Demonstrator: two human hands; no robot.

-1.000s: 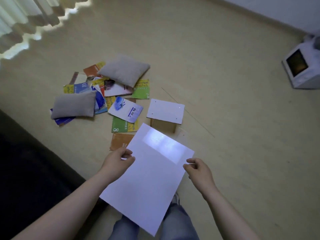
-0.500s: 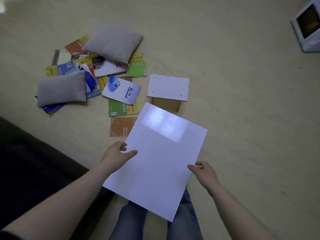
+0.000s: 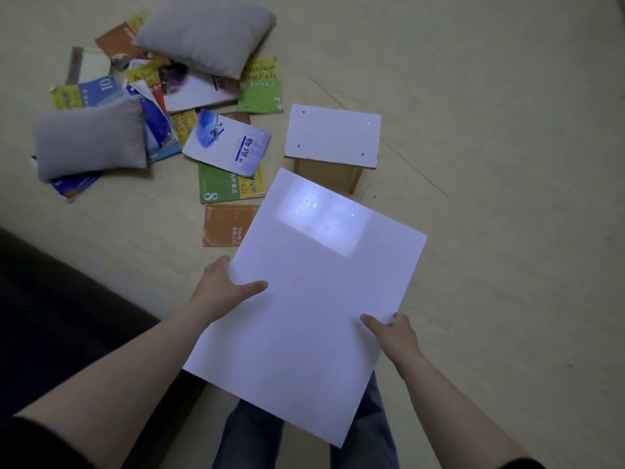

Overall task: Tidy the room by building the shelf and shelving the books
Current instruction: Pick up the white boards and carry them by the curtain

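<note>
Left hand (image 3: 223, 289) and right hand (image 3: 394, 333) are gripping opposite edges of the white shelf panel (image 3: 318, 299), balancing it flat. They are presumably readying it for the part-built shelf (image 3: 333, 137).

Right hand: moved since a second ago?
Yes. Right hand slid down the white panel's edge toward its near corner, farther from the white-topped shelf piece.

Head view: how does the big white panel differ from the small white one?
The big white rectangular panel is gripped by left hand and right hand; the small white rectangular panel sits on a tan wooden base. The big panel looks far larger than the small. The small shows corner dots; the big, glare. Both flat, white.
</note>
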